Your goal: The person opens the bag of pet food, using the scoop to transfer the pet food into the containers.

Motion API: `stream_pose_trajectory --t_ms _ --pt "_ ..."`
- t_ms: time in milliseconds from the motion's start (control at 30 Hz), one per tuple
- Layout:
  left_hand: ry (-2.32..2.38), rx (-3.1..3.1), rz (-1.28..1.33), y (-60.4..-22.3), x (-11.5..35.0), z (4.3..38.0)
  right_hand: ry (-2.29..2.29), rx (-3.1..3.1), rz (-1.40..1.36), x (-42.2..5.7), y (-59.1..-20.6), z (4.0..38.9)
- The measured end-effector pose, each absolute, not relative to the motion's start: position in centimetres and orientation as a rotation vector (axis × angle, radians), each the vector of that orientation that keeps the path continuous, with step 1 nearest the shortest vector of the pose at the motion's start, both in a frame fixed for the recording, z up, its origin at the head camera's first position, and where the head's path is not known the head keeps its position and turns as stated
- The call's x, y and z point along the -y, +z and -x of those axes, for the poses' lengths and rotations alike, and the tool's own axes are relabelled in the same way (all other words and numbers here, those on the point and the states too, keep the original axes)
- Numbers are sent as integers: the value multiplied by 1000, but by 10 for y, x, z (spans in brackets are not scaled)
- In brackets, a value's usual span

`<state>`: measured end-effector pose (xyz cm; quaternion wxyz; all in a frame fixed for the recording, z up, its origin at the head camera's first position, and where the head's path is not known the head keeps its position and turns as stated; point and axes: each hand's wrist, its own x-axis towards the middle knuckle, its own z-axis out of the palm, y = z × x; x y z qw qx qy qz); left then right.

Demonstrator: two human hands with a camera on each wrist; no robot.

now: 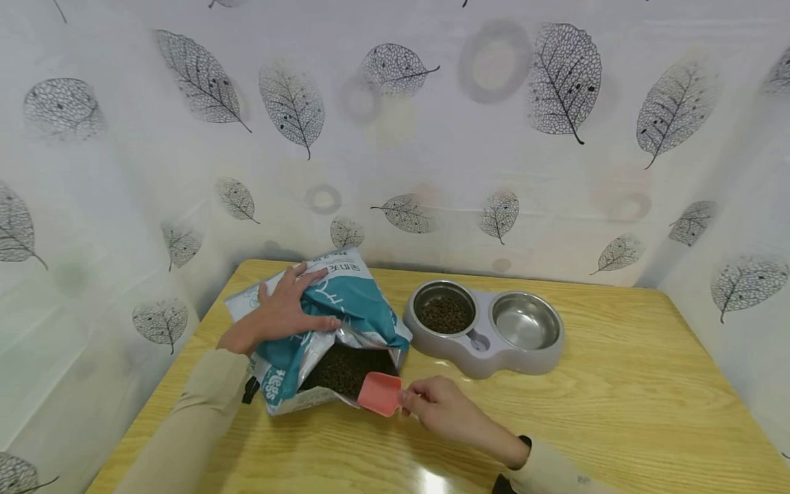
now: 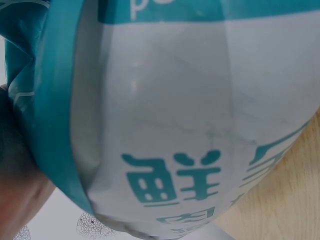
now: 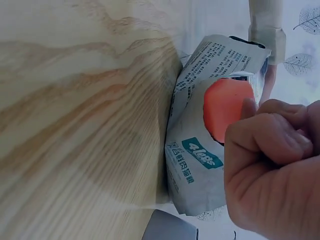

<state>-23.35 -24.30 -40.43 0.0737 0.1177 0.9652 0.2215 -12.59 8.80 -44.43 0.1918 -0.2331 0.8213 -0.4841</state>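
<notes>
On its side lies a teal and white pet food bag [image 1: 352,302], its mouth facing the front and brown kibble [image 1: 339,370] showing inside. My left hand [image 1: 286,309] rests on top of the bag with fingers spread. A red scoop [image 1: 380,394] is at the bag's mouth, and my right hand [image 1: 441,408] pinches its handle from the right. In the right wrist view the underside of the scoop [image 3: 225,107] overlaps the bag opening. The left wrist view is mostly filled by the bag's printed side [image 2: 165,100].
Right of the bag stands a grey double feeder [image 1: 481,357]. Its left steel bowl [image 1: 446,283] holds kibble; the right steel bowl [image 1: 524,322] shows bare metal. All of it is on a wooden table [image 1: 629,384], with a leaf-print curtain [image 1: 444,158] behind.
</notes>
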Motion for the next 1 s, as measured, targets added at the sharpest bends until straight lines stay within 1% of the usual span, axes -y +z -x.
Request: stream_pose_trajectory --t_ms 233,400,733,1000 --pt "661 -2903 -355 -404 243 234 -1313 -2329 569 -77 -443 129" --pt "647 -2912 -359 -404 242 235 -1319 -2347 567 -69 -448 132" --pt "648 -2908 -355 -402 243 233 -1485 -2177 520 -57 -460 129" --pt "657 -2901 -362 -404 244 235 -1641 -2036 362 -55 -461 121"
